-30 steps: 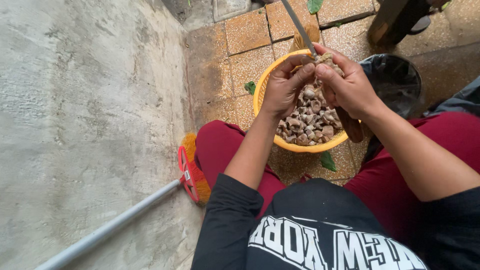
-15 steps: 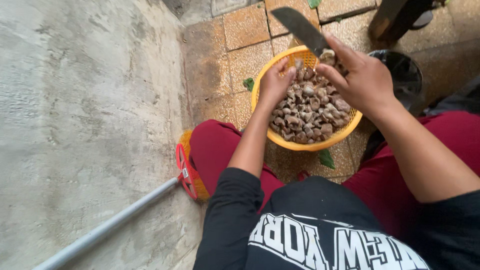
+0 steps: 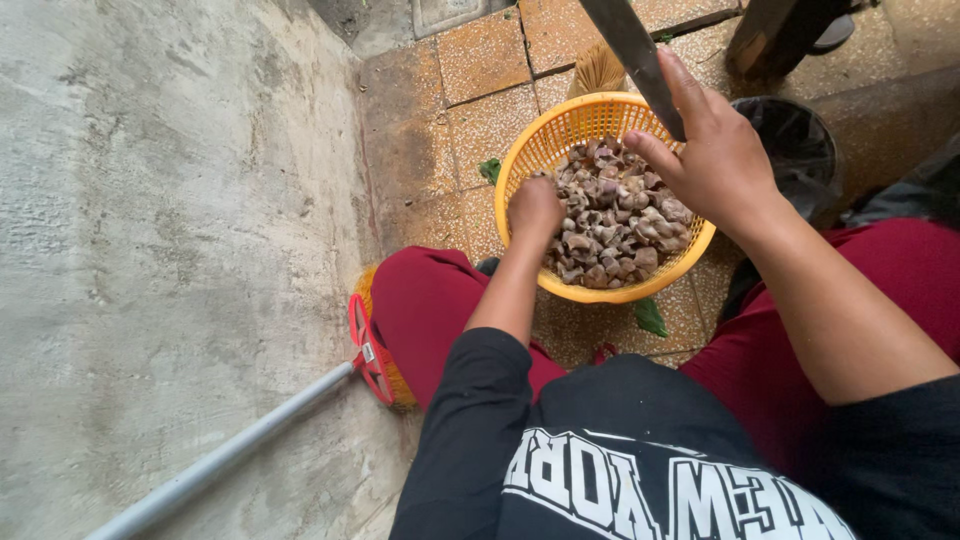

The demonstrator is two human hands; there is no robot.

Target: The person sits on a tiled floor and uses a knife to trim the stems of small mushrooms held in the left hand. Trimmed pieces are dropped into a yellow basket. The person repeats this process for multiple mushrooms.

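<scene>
2 hands: left hand [image 3: 535, 208] in basket [image 3: 560, 135], right hand [image 3: 715, 165] gripping knife [image 3: 630, 50].

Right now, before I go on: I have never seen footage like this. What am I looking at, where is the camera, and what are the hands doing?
There is no machine here. The camera sits on a person's head and looks down, so you see their own arms, black shirt and red trousers from above. They sit over a tiled floor beside a concrete wall. An orange basket on the floor holds brownish-grey pieces. The left hand reaches into the pieces. The right hand holds a knife, blade pointing away. A broom lies by the left leg, and a black tub stands beyond the basket.
</scene>
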